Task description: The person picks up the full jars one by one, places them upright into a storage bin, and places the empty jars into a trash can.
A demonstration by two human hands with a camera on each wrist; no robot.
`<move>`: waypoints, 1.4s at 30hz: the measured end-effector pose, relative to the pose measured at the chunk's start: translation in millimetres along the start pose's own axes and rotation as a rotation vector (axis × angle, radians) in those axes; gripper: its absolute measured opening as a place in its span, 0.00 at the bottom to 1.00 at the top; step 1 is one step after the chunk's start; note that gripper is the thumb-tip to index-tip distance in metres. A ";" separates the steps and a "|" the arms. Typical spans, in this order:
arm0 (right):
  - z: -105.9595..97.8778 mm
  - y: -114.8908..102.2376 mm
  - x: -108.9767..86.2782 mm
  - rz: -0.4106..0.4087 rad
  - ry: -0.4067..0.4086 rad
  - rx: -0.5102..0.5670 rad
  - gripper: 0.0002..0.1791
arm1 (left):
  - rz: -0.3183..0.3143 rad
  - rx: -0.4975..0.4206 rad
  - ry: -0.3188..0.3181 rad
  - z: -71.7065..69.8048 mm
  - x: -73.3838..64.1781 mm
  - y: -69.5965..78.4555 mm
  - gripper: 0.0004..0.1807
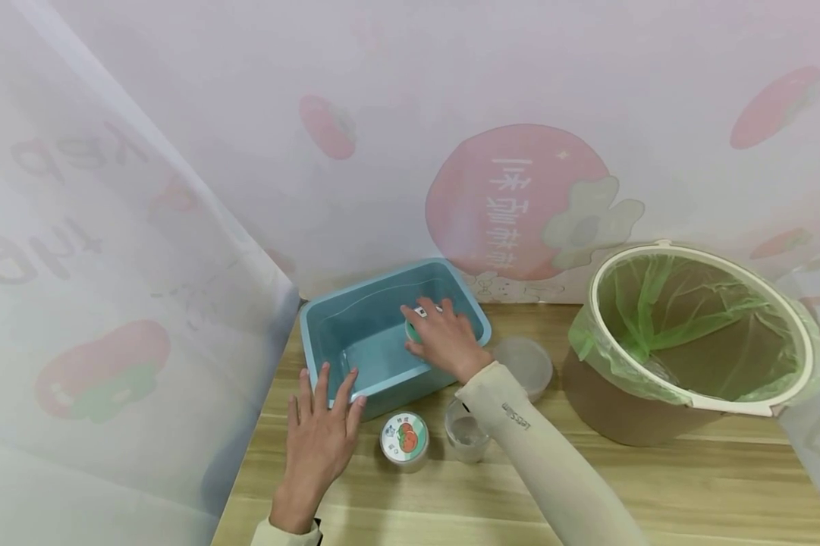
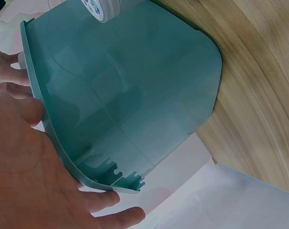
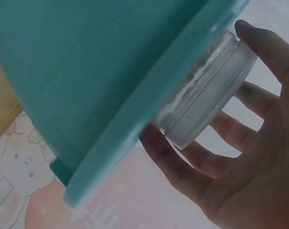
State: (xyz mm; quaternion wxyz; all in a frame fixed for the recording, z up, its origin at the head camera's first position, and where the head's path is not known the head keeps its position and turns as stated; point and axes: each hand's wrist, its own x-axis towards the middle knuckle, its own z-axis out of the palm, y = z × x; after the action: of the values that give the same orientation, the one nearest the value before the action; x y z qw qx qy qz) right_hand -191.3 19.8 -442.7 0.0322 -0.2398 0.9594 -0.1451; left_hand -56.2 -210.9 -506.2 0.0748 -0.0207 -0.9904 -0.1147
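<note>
A teal plastic tub [image 1: 337,315] stands by the back wall. My right hand [image 1: 444,337] reaches over it and grips a clear lidded jar [image 3: 213,93] with fingers spread around the lid. The jar's lower part is hidden behind the tub's rim in the right wrist view. My left hand [image 1: 321,436] lies with straight, spread fingers at the tub's near left rim. Just in front of the tub stands another jar [image 1: 404,438] with a fruit-printed label on top. Beside that is a clear open container [image 1: 467,431], partly behind the right sleeve.
A round translucent lid [image 1: 526,368] lies right of the tub. Farther right stands a brown bin [image 1: 628,413] with a white rim and a green bag lining. A printed sheet [image 1: 382,189] rises behind the wooden table [image 1: 717,478], and another sheet borders its left side.
</note>
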 end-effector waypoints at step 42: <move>33.0 2.5 38.2 0.116 -0.245 -0.005 0.29 | -0.029 -0.032 -0.025 1.2 -0.8 0.2 0.29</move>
State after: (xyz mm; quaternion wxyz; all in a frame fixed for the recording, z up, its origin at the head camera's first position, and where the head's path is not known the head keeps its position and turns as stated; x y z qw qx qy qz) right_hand -221.7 -4.7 -474.7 0.1568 -0.1998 0.9609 -0.1105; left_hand -55.5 -210.4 -507.5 0.0605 -0.0090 -0.9894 -0.1314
